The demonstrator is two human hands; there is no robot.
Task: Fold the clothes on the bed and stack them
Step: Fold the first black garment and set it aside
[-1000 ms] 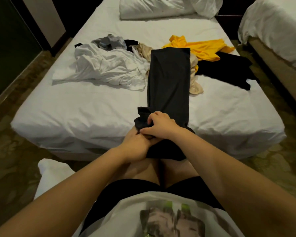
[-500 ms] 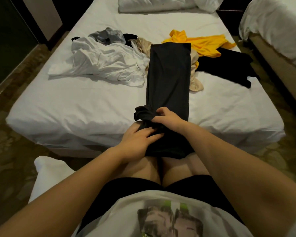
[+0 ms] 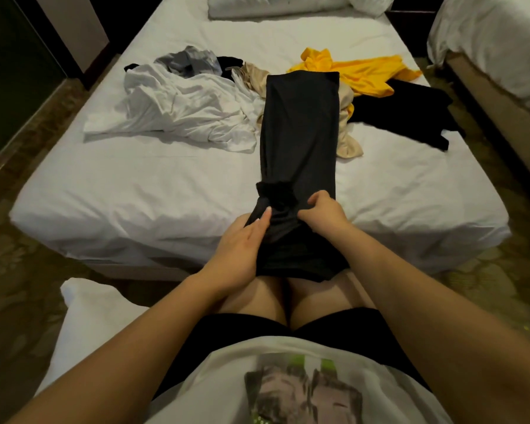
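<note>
We see a white-sheeted bed (image 3: 153, 191) in dim light. A patterned floor (image 3: 22, 270) lies around it. A second bed (image 3: 487, 41) stands right of it, with pillows (image 3: 273, 6) at its head.

2 hands, left hand (image 3: 242, 240) and right hand (image 3: 322, 212), both gripping 1 dark garment (image 3: 300, 133). Past the hands, 5 loose clothes: 1 white shirt (image 3: 181, 111), 1 grey top (image 3: 190, 59), 1 beige piece (image 3: 348, 139), 1 yellow shirt (image 3: 358, 71), 1 black top (image 3: 410, 111). 2 beds: main bed (image 3: 135, 185), second bed (image 3: 496, 41) off right of the right hand.

Dim warm light, wide-angle edges, perhaps soft.
</note>
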